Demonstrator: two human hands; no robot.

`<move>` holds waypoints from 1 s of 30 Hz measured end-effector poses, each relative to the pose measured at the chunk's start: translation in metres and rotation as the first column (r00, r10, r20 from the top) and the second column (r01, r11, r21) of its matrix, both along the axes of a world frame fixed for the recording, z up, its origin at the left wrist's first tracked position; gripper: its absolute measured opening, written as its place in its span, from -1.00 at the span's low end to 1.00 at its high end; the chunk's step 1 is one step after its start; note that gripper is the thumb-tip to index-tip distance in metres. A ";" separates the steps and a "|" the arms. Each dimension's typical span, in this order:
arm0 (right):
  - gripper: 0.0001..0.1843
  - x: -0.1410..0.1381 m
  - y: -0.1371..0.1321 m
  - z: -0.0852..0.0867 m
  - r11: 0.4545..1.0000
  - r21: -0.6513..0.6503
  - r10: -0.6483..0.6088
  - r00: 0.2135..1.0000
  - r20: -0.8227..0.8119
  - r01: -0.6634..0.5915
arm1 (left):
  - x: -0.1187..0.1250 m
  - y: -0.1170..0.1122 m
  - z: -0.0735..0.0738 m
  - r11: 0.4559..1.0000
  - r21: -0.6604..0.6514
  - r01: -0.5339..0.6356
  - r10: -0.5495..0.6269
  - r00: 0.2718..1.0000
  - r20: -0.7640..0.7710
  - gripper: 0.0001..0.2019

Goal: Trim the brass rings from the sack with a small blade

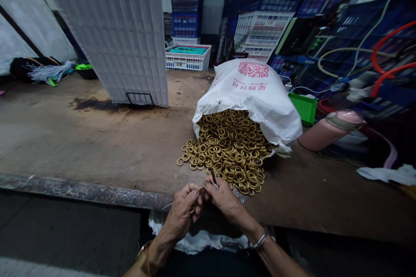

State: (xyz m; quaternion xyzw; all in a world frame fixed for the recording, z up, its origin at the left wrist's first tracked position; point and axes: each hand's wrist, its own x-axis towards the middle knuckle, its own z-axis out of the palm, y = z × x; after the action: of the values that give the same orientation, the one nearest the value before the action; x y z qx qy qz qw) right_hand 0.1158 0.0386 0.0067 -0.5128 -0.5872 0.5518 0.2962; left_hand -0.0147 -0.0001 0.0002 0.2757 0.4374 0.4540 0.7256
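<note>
Gold-coloured rings (232,149) spill from the mouth of a white woven sack (250,91) onto the table just beyond my hands. My left hand (183,205) is closed on a gold ring (193,209), partly hidden by the fingers. Touching or almost touching it, my right hand (224,197) is closed around a slim dark tool (213,176) whose end sticks up past the thumb. Its working end is hidden, so its kind does not show. Both hands meet over the table's front edge, and a crumpled white bag (204,241) hangs below them.
A tall white ribbed panel (123,39) stands on the table (81,151) at left. Behind the sack are stacked white crates (260,30) and blue crates (186,8). A pink bottle (331,130), a green tray (302,108) and red hoses (390,69) occupy the right.
</note>
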 end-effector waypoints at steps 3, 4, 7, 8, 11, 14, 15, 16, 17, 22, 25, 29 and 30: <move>-0.71 0.002 0.000 -0.001 0.998 0.056 0.007 0.998 0.056 -0.010 | 0.000 -0.001 0.001 1.000 0.005 -0.001 0.001 0.999 0.049 -0.77; -0.70 0.002 0.000 -0.001 0.995 0.096 -0.002 0.995 0.102 -0.008 | 0.000 -0.001 0.002 1.000 0.005 -0.013 0.013 0.998 0.057 -0.77; -0.76 0.004 -0.004 0.000 0.968 0.243 -0.018 0.947 0.321 -0.064 | 0.000 0.000 0.001 0.997 -0.002 -0.074 0.074 0.996 0.042 -0.76; -0.80 0.004 -0.006 0.001 0.955 0.274 -0.009 0.914 0.406 -0.112 | 0.000 0.000 0.000 0.996 -0.003 -0.093 0.093 0.995 0.024 -0.76; -0.70 0.003 -0.011 0.002 0.922 0.270 0.053 0.780 0.623 -0.278 | 0.001 0.001 -0.002 0.993 0.013 -0.120 0.120 0.991 -0.058 -0.73; -0.68 0.003 -0.012 0.001 0.908 0.219 0.062 0.631 0.773 -0.358 | 0.002 -0.001 -0.003 0.992 0.028 -0.121 0.124 0.982 -0.146 -0.72; -0.70 0.004 -0.011 0.000 0.911 0.213 0.038 0.585 0.810 -0.354 | 0.001 -0.003 -0.003 0.994 0.024 -0.110 0.112 0.981 -0.158 -0.72; -0.70 0.005 -0.009 -0.002 0.915 0.218 0.002 0.545 0.838 -0.340 | 0.000 -0.005 -0.003 0.995 0.017 -0.094 0.095 0.984 -0.150 -0.73; -0.70 0.007 -0.008 -0.002 0.918 0.231 -0.034 0.515 0.857 -0.323 | 0.000 -0.008 -0.002 0.997 0.007 -0.078 0.078 0.990 -0.122 -0.74; -0.70 0.006 0.005 0.000 0.895 0.340 -0.150 0.523 0.839 -0.289 | -0.005 -0.016 -0.001 0.997 -0.059 -0.058 0.066 0.988 0.137 -0.76; -0.65 -0.002 0.020 0.003 0.870 0.410 -0.216 0.537 0.815 -0.273 | -0.007 -0.015 -0.001 0.996 -0.085 -0.032 0.046 0.984 0.172 -0.74; -0.56 -0.013 0.040 0.001 0.864 0.401 -0.237 0.458 0.857 -0.303 | -0.009 -0.014 0.001 0.993 -0.118 -0.026 0.049 0.980 0.191 -0.77; -0.59 -0.015 0.044 0.001 0.868 0.382 -0.227 0.432 0.873 -0.316 | -0.009 -0.013 0.002 0.991 -0.130 -0.032 0.059 0.976 0.209 -0.79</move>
State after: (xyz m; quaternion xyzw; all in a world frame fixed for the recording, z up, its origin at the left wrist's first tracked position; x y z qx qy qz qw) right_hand 0.1004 0.0826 0.0075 -0.6158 -0.7862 0.0304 0.0419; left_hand -0.0239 -0.0132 0.0019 0.1693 0.3915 0.4691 0.7733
